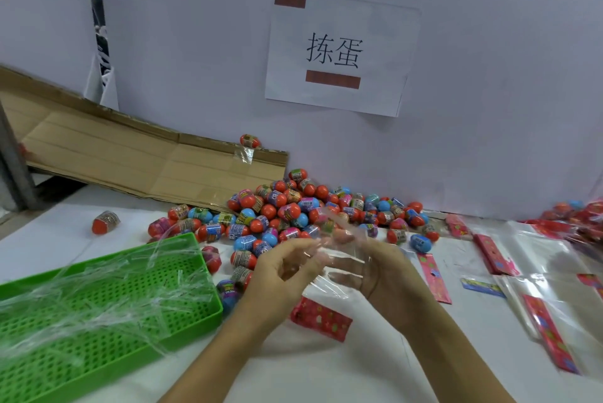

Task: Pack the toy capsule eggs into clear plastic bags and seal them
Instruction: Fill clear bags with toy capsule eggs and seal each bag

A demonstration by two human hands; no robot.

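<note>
Left hand [280,267]: raised above the middle of the bench, fingers curled, pinching one side of a clear plastic bag.
Right hand [380,267]: facing the left hand, fingers lying inside or behind the film and gripping the bag's other side; the exact finger placement is blurred by the plastic.
Clear plastic bag [339,239]: held between both hands, its open end towards the far edge of the bench, its red printed header card [321,317] hanging below the wrists, just over the bench top. Whether any egg is inside cannot be told.
Toy capsule eggs [293,210]: a loose heap along the far edge of the bench against the wall, mostly red halves with some blue and pink, spilling towards the hands.
Stray egg [105,222]: alone near the far left of the bench, apart from the heap.
Egg on cardboard [250,141]: perched at the top edge of the flattened cardboard [130,154] leaning against the wall.
Green tray [107,314]: perforated, at the near left corner of the bench, with thin clear plastic strips [98,291] piled in it.
Empty bags [541,275]: flat stack with red headers on the right side of the bench.
Paper sign [339,53]: taped to the wall above the heap.
</note>
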